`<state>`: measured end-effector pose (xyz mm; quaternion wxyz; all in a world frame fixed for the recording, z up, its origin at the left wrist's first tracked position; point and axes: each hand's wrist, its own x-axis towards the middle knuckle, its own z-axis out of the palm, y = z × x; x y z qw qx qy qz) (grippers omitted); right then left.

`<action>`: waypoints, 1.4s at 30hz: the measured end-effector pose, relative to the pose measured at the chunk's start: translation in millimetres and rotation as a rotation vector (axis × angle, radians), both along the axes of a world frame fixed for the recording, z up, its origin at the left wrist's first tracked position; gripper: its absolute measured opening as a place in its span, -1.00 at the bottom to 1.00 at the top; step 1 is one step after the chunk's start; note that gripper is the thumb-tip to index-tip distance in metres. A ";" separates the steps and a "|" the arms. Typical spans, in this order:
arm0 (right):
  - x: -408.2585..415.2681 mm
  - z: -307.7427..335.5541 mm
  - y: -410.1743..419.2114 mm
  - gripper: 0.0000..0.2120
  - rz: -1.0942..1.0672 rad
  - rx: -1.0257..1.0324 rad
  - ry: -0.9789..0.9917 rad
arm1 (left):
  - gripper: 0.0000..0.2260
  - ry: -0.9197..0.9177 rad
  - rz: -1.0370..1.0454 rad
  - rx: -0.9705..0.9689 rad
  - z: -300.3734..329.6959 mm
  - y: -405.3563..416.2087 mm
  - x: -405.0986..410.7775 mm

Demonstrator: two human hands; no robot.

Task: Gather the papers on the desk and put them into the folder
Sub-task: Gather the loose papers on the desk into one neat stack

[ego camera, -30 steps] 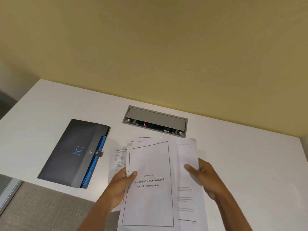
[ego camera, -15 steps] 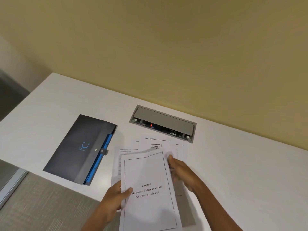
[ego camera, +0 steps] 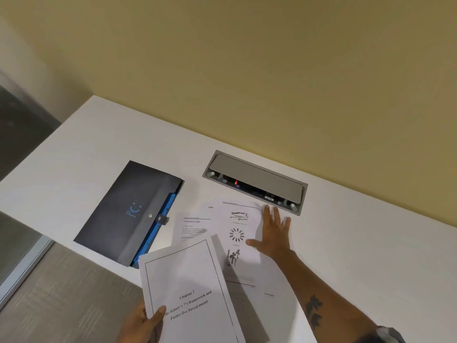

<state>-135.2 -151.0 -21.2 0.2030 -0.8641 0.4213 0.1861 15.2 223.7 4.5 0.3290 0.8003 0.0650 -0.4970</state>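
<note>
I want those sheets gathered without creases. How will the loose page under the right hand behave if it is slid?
The loose page is probably floppy and light. On the smooth desk it likely slides easily under the flat right hand.

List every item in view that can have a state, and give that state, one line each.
folder: flat on the desk, flap shut.
title page: lifted off the desk, pinched at its lower left corner.
loose papers: spread on the desk, overlapping.
left hand: gripping the title page.
right hand: fingers spread, flat on the loose papers.
cable box: lid raised, red light showing inside.
</note>
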 end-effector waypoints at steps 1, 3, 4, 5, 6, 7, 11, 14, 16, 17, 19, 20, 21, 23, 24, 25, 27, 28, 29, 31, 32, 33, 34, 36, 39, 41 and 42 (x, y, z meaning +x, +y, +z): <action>0.7 -0.9 3.1 0.18 0.010 -0.025 -0.009 | -0.65 0.002 0.017 -0.003 0.2 1.4 -1.2; 2.2 -1.5 9.2 0.11 0.017 -0.043 -0.043 | -0.61 -0.002 0.050 -0.014 -0.7 3.0 -4.6; 3.4 -1.3 13.5 0.07 0.004 -0.036 -0.078 | -0.58 -0.007 0.074 -0.021 0.4 3.1 -6.2; 4.1 -1.3 18.4 0.05 -0.028 -0.025 -0.125 | -0.56 -0.009 0.099 -0.032 1.6 2.7 -7.4; 4.4 -1.9 23.0 0.03 -0.075 -0.009 -0.172 | -0.54 -0.011 0.115 -0.044 1.9 1.7 -8.4; 4.3 -1.9 27.2 0.02 -0.135 0.005 -0.213 | -0.52 -0.015 0.126 -0.056 1.3 1.0 -8.7; -2.4 1.0 40.9 0.01 -0.296 -0.025 -0.306 | -0.55 -0.023 0.143 -0.091 3.2 -3.8 -7.6; -9.7 3.8 45.6 -0.13 -0.316 -0.061 -0.317 | -0.56 -0.016 0.190 -0.138 0.7 -5.9 -6.4; -13.5 5.9 47.5 -0.33 -0.326 -0.074 -0.352 | -0.56 -0.010 0.221 -0.151 -2.3 -5.2 -5.5; -15.5 6.5 48.0 -0.45 -0.323 -0.067 -0.375 | -0.57 -0.007 0.234 -0.157 -2.8 -5.4 -4.7; -19.2 7.0 47.9 -0.68 -0.327 -0.019 -0.411 | -0.57 -0.004 0.250 -0.178 -2.7 -6.2 -3.9; -20.7 7.7 48.1 -0.76 -0.338 0.005 -0.425 | -0.57 -0.005 0.261 -0.192 -2.0 -6.3 -3.6; -22.0 8.8 48.4 -0.81 -0.356 0.015 -0.447 | -0.57 -0.006 0.274 -0.206 -1.4 -6.4 -3.2; -25.7 11.4 49.3 -0.87 -0.414 0.013 -0.514 | -0.58 -0.008 0.297 -0.234 0.1 -5.7 -1.7; -29.0 13.7 50.0 -0.88 -0.446 0.014 -0.547 | -0.59 -0.002 0.311 -0.252 1.5 -5.8 -0.6; -32.8 16.2 50.4 -0.89 -0.474 0.022 -0.578 | -0.60 0.006 0.328 -0.275 3.2 -6.4 0.7; -42.3 22.3 50.1 -0.92 -0.525 0.085 -0.658 | -0.65 0.025 0.350 -0.326 9.1 -8.8 2.9; -48.0 26.7 49.8 -0.90 -0.538 0.116 -0.698 | -0.67 0.036 0.349 -0.355 13.3 -10.5 4.2; -53.4 32.3 49.9 -0.85 -0.549 0.133 -0.734 | -0.69 0.046 0.345 -0.385 17.4 -12.8 5.3; -62.5 48.5 50.7 -0.78 -0.607 0.204 -0.788 | -0.71 0.055 0.335 -0.434 23.3 -16.5 8.1; -65.6 57.6 51.7 -0.81 -0.643 0.275 -0.803 | -0.72 0.060 0.328 -0.453 25.5 -18.4 9.4; -68.0 66.2 53.0 -0.81 -0.658 0.343 -0.804 | -0.71 0.067 0.316 -0.471 27.9 -20.6 10.8; -70.2 72.9 54.5 -0.79 -0.650 0.396 -0.797 | -0.71 0.076 0.298 -0.483 30.6 -22.9 12.2; -71.8 82.2 57.6 -0.81 -0.616 0.494 -0.771 | -0.70 0.089 0.250 -0.501 34.8 -27.2 13.9; -66.9 91.8 67.1 -0.85 -0.505 0.611 -0.736 | -0.70 0.126 0.173 -0.510 38.7 -31.9 15.0; -62.0 93.1 75.8 -0.80 -0.441 0.653 -0.720 | -0.61 0.213 0.142 -0.487 41.6 -35.4 14.7; -59.6 91.1 80.2 -0.80 -0.433 0.672 -0.711 | -0.55 0.255 0.122 -0.474 42.3 -36.8 14.2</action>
